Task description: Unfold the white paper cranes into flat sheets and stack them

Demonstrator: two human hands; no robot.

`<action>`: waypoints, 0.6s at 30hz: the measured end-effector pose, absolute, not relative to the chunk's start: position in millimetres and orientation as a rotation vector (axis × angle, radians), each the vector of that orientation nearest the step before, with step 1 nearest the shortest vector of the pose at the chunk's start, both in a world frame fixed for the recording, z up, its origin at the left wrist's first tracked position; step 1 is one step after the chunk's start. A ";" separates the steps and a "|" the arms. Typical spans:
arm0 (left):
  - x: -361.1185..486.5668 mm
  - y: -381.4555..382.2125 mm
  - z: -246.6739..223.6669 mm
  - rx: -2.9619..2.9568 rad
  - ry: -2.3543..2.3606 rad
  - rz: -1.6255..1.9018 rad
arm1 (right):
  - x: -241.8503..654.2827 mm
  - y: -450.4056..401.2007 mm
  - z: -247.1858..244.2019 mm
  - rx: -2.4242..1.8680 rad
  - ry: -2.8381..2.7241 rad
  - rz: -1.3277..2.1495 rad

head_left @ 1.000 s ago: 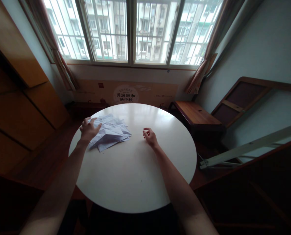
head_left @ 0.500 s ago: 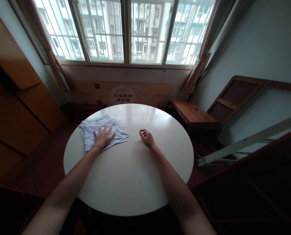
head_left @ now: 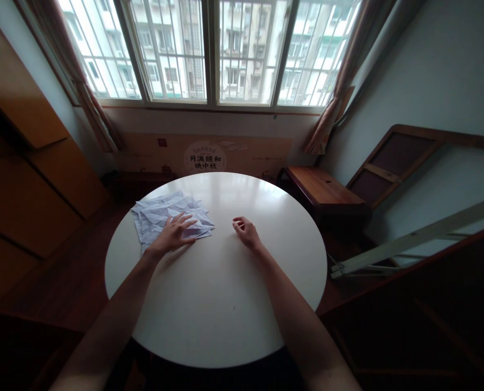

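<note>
A loose stack of creased white paper sheets [head_left: 156, 213] lies on the left of the round white table [head_left: 213, 304]. Over the stack's near right part is my left hand [head_left: 172, 232], fingers apart and holding nothing; a shadow beneath suggests it is lifted off the paper. My right hand [head_left: 246, 232] rests by its edge on the tabletop, right of the stack and apart from it. Its fingers are loosely curled with a gap between them and the thumb, and nothing shows inside.
Behind the table a printed cardboard panel [head_left: 242, 155] leans under the barred window [head_left: 242, 54]. To the right stand a low wooden bench [head_left: 323, 184] and a folded frame with pale metal legs [head_left: 413, 239]. Wooden cabinets [head_left: 30, 195] line the left side.
My left hand has risen from lying flat on the paper stack and shifted slightly toward me and to the right. My right hand has stayed almost in place.
</note>
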State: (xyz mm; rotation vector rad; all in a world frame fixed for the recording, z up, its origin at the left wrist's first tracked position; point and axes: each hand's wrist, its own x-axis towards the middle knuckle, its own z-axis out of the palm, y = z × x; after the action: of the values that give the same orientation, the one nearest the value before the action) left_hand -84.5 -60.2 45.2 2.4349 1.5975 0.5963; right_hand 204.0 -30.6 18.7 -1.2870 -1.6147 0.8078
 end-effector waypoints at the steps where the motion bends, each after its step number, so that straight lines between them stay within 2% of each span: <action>1: -85.8 -59.5 43.5 2.414 1.626 0.628 | 204.0 -31.2 19.1 -1.291 -1.623 0.806; 6: -92.9 -54.4 33.3 2.322 1.825 0.721 | 203.3 -32.9 19.7 -1.304 -1.645 0.798; 14: -103.4 -48.8 28.4 2.128 2.351 0.556 | 200.1 -33.2 17.3 -1.350 -1.701 0.740; 18: -107.0 -46.0 24.3 2.051 2.342 0.533 | 197.8 -34.4 16.3 -1.380 -1.753 0.693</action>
State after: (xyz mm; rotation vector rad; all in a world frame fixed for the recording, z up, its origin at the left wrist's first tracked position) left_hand -107.0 -46.0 24.3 2.0512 2.3416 0.5329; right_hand 197.8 -34.4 16.3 -1.3799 -1.7529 0.6926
